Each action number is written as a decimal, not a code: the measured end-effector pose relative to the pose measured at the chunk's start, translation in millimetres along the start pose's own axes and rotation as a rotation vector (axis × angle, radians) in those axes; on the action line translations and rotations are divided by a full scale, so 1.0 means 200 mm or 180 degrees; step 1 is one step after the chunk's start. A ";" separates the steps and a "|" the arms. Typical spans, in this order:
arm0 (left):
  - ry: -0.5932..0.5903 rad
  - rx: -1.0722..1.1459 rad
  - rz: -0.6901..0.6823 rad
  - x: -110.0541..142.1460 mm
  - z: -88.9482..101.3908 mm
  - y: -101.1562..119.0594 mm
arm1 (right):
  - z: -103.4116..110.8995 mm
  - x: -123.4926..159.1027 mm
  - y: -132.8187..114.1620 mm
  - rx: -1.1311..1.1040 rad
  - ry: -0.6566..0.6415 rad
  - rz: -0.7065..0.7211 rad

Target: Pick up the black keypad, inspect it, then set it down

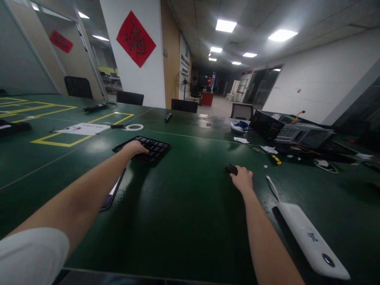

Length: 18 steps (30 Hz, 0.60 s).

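Observation:
A flat black tray with a grid of compartments (158, 149) is ahead of me on the green table. My left hand (135, 148) lies over its left part, thumb across the compartments and the other fingers mostly hidden; it appears to grip the tray. Farther right, my right hand (243, 178) is closed on a small black object (231, 169) whose kind I cannot make out, just above or on the table. Under my left forearm a dark-framed phone or tablet (114, 192) shows partly. A long white device with a strap (311, 237) lies right of my right forearm.
A white tape roll (133, 127) and a paper sheet (84, 128) lie at the left, near yellow tape outlines. A dark cylinder (168, 117) is farther back. An open computer case (291, 130), a yellow-and-black tool (276, 159) and scraps occupy the right. Chairs (184, 105) stand behind.

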<state>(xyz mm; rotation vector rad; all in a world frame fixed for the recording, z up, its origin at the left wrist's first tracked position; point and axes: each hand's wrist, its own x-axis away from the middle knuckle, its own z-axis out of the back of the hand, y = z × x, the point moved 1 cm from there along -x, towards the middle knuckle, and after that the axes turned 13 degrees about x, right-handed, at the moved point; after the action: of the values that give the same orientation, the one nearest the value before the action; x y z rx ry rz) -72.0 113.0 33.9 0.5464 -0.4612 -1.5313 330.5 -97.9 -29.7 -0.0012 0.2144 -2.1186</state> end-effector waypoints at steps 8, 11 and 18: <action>-0.0734 0.0242 -0.0725 0.39 -0.35 0.35 | 0.00 0.04 -0.16 -0.1322 -0.0145 0.1221; -0.0940 0.1272 -0.1182 0.56 -0.49 0.43 | 0.00 0.09 -0.25 -0.2345 -0.0427 0.1806; -0.1415 0.2538 -0.1592 0.73 -0.63 0.43 | -0.09 0.12 -0.28 -0.2788 -0.0504 0.2147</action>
<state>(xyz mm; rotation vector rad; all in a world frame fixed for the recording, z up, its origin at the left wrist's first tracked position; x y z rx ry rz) 71.7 -29.3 -23.8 0.9862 -1.3911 -1.9325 269.8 -86.9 -40.1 -0.5334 0.8924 -1.2187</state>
